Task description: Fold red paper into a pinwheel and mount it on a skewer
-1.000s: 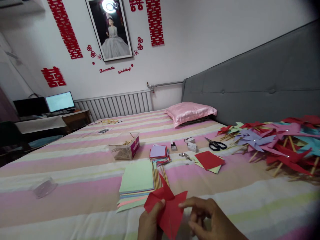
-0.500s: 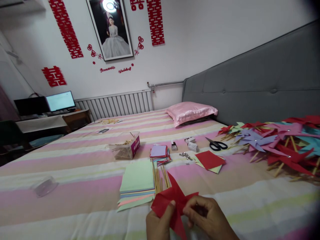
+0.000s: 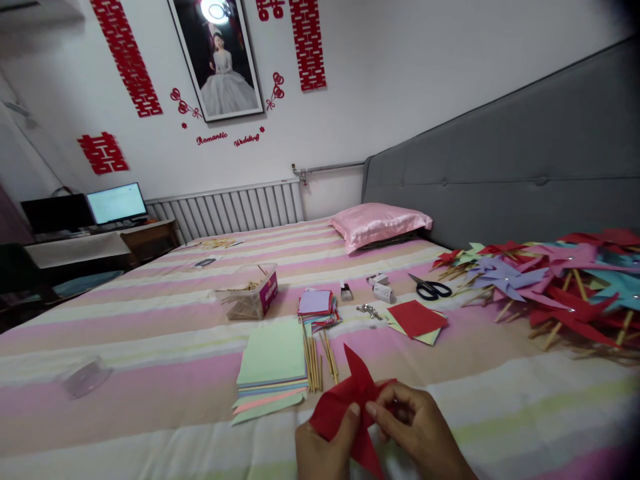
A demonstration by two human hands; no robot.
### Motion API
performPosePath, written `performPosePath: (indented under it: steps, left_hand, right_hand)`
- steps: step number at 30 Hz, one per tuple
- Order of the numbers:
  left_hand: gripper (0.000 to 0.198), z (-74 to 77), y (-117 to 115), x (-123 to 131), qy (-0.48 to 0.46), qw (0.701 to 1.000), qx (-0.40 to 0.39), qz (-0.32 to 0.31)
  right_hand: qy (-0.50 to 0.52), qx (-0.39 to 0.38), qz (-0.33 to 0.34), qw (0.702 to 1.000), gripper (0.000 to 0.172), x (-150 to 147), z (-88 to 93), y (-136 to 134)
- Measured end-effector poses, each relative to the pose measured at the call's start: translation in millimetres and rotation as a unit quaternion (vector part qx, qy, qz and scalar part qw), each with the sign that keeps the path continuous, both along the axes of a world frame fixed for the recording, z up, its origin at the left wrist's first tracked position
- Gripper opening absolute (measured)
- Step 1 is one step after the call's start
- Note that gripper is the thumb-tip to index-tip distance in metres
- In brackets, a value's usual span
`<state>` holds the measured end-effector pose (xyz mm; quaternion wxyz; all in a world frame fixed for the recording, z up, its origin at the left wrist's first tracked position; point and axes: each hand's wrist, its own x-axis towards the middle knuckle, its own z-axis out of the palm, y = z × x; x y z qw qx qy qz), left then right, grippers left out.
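Striped bed (image 3: 175, 400) below, the left hand (image 3: 325, 448) grips red paper (image 3: 361, 383); the right hand (image 3: 416, 425) has just pinched it too, seemingly securing folds.

Own body, near edge of view. Left hand (image 3: 325, 443): bare; thumb (image 3: 345, 430) rounded at tip, nail visible. Right hand (image 3: 420, 427), to the right: also bare; fingers (image 3: 407, 397) slim, tapering; wrist (image 3: 450, 460) uncovered up to the frame edge. Finer nail and skin detail: too small, blurred.
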<state>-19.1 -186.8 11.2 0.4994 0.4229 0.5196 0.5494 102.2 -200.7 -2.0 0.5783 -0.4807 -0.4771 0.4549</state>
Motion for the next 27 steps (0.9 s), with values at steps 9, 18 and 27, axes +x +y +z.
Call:
performPosePath:
  steps: [9,18,27]
  left_hand:
    - [0.022,0.4,-1,3,0.016,1.000,0.005,-0.011]
    - [0.024,-11.5,4,0,0.025,0.999,-0.025,-0.004]
    - [0.027,-22.4,7,5,-0.256,0.954,-0.118,-0.100]
  right_hand:
    - [-0.012,-0.001,0.008,1.000,0.027,5,-1.5,1]
    - [-0.027,-0.005,0.009,1.000,0.028,4,0.4,3]
    - [0.113,0.031,-0.067,0.991,0.047,-8,4.1,-6]
